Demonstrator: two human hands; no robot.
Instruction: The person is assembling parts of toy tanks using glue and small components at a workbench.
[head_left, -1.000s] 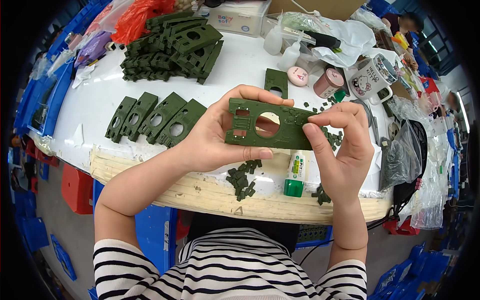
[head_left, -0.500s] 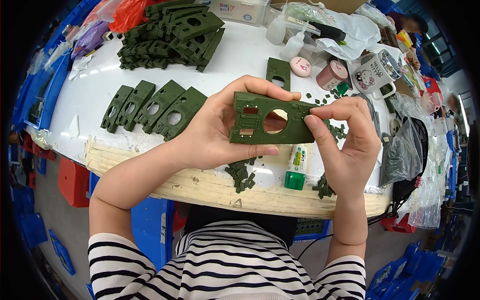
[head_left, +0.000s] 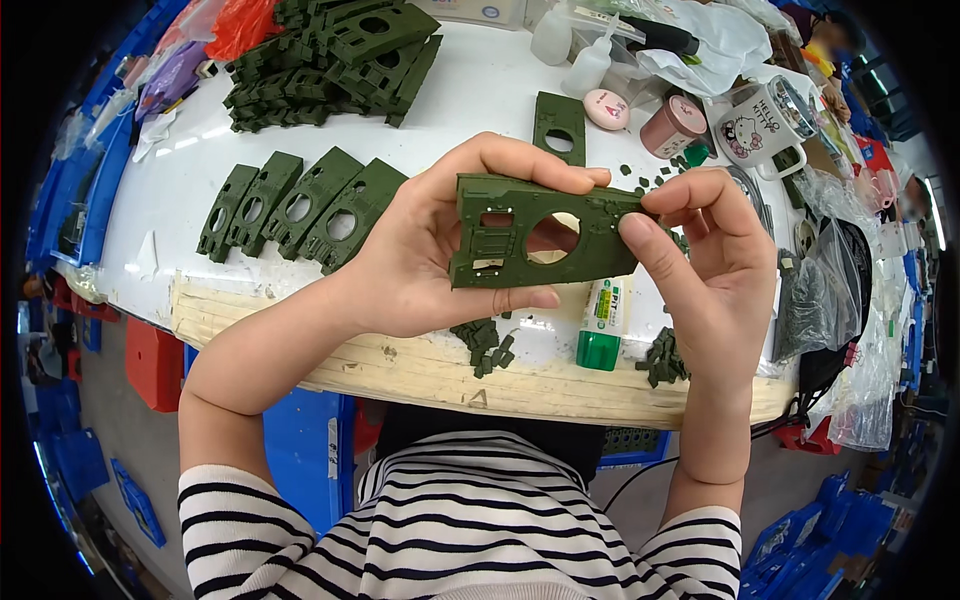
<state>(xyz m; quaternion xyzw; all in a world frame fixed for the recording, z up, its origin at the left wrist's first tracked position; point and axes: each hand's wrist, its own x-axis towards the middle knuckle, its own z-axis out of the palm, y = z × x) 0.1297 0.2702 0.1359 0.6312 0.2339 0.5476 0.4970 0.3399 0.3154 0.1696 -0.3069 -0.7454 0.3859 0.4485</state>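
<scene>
A dark green plastic plate (head_left: 545, 230) with a round hole and small rectangular cut-outs is held up in front of me, above the near edge of the white table (head_left: 470, 110). My left hand (head_left: 430, 250) grips its left half, fingers over the top edge and under the bottom. My right hand (head_left: 700, 270) pinches its right end between thumb and fingertips. Beneath the plate lie a small heap of tiny green parts (head_left: 485, 340) and a green-capped glue bottle (head_left: 603, 322).
A row of matching green plates (head_left: 290, 210) lies at the left of the table, and a big stack of them (head_left: 330, 50) at the back. One single plate (head_left: 558, 122), a mug (head_left: 757, 125), small pots, bottles and plastic bags crowd the right side. Blue crates stand around.
Both hands have kept hold of the green plate and brought it slightly closer and higher in view; the grip is much the same.
</scene>
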